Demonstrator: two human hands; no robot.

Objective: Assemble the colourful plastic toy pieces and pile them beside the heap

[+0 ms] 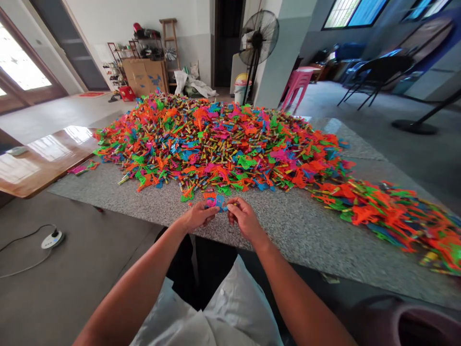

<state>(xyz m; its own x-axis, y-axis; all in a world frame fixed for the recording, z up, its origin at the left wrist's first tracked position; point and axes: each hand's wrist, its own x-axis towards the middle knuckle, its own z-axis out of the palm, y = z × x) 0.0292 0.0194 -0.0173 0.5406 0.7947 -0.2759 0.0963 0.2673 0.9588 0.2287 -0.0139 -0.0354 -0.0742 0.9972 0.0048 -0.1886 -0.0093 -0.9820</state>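
Observation:
My left hand (199, 215) and my right hand (243, 217) meet at the near edge of a speckled granite table (288, 226). Both pinch a small blue plastic piece (219, 202) between their fingertips. My right fingers also seem to grip a thin yellowish stick, too small to be sure of. Just beyond my hands spreads a huge pile of small plastic pieces (216, 139) in orange, green, pink and blue, mixed with short coloured tubes. A second, flatter heap of similar pieces (396, 216) lies along the table's right side.
A glossy wooden table (39, 163) adjoins on the left. A power strip with cable (52, 239) lies on the floor at left. A standing fan (257, 43), pink stool (297, 84), black chairs (374, 72) and cardboard boxes (146, 77) stand behind. A purple container rim (425, 324) shows bottom right.

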